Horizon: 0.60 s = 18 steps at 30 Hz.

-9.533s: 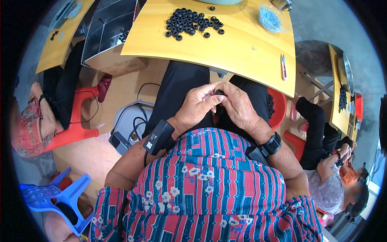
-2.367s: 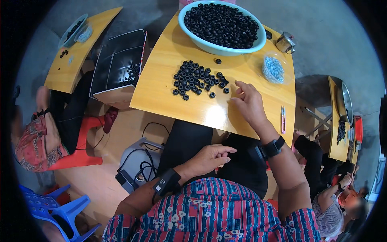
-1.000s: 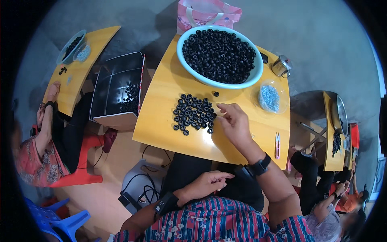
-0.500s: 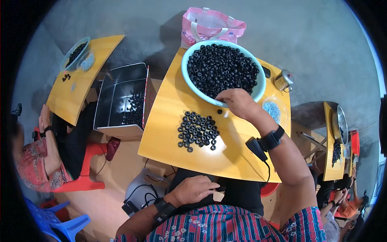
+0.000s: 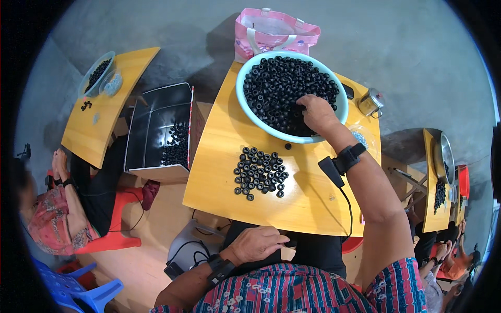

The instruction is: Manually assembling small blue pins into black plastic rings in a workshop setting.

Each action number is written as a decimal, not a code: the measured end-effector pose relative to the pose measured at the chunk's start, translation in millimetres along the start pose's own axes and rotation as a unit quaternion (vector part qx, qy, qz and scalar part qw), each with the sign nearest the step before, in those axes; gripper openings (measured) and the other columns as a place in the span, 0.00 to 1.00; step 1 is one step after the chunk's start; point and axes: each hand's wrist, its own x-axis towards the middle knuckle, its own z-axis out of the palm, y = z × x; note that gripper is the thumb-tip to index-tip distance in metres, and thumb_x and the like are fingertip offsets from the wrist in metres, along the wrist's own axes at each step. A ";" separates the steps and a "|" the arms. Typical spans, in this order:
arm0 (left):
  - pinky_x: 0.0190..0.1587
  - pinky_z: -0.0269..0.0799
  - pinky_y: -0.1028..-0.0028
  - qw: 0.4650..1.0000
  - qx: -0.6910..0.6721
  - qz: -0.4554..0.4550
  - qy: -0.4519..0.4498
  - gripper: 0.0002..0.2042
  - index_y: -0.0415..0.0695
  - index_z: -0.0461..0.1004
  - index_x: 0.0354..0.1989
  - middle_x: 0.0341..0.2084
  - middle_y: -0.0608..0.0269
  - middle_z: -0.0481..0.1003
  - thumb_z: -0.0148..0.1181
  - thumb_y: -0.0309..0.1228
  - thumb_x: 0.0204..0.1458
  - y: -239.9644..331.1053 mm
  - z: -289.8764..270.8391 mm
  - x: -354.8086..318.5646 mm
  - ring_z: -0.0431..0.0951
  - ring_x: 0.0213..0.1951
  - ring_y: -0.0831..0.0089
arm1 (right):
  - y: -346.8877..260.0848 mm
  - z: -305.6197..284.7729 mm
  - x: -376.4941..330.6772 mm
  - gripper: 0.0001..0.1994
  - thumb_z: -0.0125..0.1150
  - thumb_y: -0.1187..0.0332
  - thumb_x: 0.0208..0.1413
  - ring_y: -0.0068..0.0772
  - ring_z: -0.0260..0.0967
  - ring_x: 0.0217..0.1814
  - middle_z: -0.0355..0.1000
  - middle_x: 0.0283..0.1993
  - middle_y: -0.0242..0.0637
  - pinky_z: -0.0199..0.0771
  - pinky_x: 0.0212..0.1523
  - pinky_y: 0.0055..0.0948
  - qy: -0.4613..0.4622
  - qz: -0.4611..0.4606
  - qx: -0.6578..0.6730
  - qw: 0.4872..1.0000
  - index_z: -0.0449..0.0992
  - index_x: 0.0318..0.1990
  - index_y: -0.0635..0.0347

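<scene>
A light blue basin (image 5: 271, 130) full of small black ring-like pieces (image 5: 276, 86) stands at the table's far side. My right hand (image 5: 318, 113) reaches into it over the near right rim. Its fingers are bent down among the pieces; what they hold, if anything, is hidden. Nearer me, a cluster of similar black rings (image 5: 259, 173), most with their hollow side up, lies spread in one layer on the yellow table. A single black piece (image 5: 288, 146) sits apart, just below the basin. Resting on my lap, my left hand (image 5: 257, 244) has its fingers stretched out and holds nothing.
Right of the basin are a clear dish of bluish bits (image 5: 360, 137), a metal cup (image 5: 370, 103) and a dark flat object (image 5: 348, 92). A pink bag (image 5: 248, 47) stands behind. Left is a box of black pieces (image 5: 176, 148). People sit at tables on both sides.
My right hand has moved from the basin's near rim farther in, over the black pieces. My left hand stays on my lap. The whole view has shifted slightly.
</scene>
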 end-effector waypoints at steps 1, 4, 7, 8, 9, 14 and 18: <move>0.34 0.73 0.69 1.000 0.001 -0.001 -0.002 0.10 0.49 0.75 0.40 0.28 0.64 0.73 0.61 0.30 0.48 -0.1 -0.5 -0.3 0.75 0.32 0.63 | -2.5 0.5 2.5 0.15 0.54 0.77 0.47 0.47 0.69 0.50 0.72 0.46 0.47 0.66 0.55 0.36 0.014 0.006 0.006 1.000 0.76 0.45 0.60; 0.34 0.73 0.70 1.000 0.017 0.002 -0.009 0.10 0.49 0.76 0.40 0.27 0.64 0.74 0.61 0.29 0.48 -0.2 -2.3 0.6 0.75 0.32 0.64 | -9.6 7.9 11.2 0.14 0.56 0.74 0.48 0.47 0.69 0.50 0.72 0.46 0.47 0.66 0.55 0.37 -0.007 -0.076 0.062 0.995 0.76 0.44 0.60; 0.34 0.73 0.69 1.000 0.005 -0.002 -0.018 0.09 0.48 0.76 0.39 0.28 0.64 0.74 0.60 0.29 0.48 -0.2 -2.4 1.8 0.76 0.32 0.64 | -25.1 31.6 10.0 0.12 0.51 0.75 0.48 0.50 0.70 0.47 0.74 0.39 0.50 0.68 0.51 0.41 0.059 -0.064 0.058 0.994 0.77 0.40 0.64; 0.33 0.72 0.69 1.000 0.004 0.007 -0.007 0.09 0.49 0.76 0.39 0.26 0.63 0.72 0.60 0.29 0.48 -2.0 -0.4 1.3 0.74 0.30 0.63 | -26.6 34.6 11.3 0.10 0.53 0.73 0.48 0.49 0.71 0.47 0.74 0.39 0.50 0.70 0.50 0.41 0.050 -0.038 -0.021 0.998 0.78 0.36 0.66; 0.32 0.70 0.68 1.000 0.002 0.016 0.006 0.10 0.49 0.76 0.40 0.25 0.62 0.71 0.60 0.29 0.48 -2.8 0.8 0.9 0.73 0.29 0.62 | -28.8 31.6 13.1 0.10 0.53 0.73 0.48 0.49 0.71 0.47 0.74 0.39 0.50 0.70 0.50 0.41 0.051 -0.037 -0.020 0.998 0.78 0.36 0.66; 0.32 0.71 0.69 1.000 0.008 0.000 0.002 0.09 0.50 0.76 0.39 0.24 0.63 0.71 0.60 0.29 0.48 -2.7 1.0 0.3 0.74 0.29 0.63 | -30.4 20.8 14.0 0.08 0.57 0.72 0.44 0.47 0.73 0.43 0.75 0.37 0.49 0.74 0.45 0.38 -0.027 0.081 -0.017 0.996 0.79 0.31 0.63; 0.32 0.71 0.69 1.000 0.005 0.001 0.001 0.10 0.49 0.76 0.40 0.25 0.63 0.71 0.60 0.29 0.48 -3.3 0.0 0.4 0.74 0.29 0.64 | -34.7 18.1 14.5 0.10 0.55 0.74 0.44 0.47 0.72 0.46 0.74 0.39 0.47 0.73 0.47 0.38 -0.025 0.109 -0.071 0.991 0.79 0.35 0.62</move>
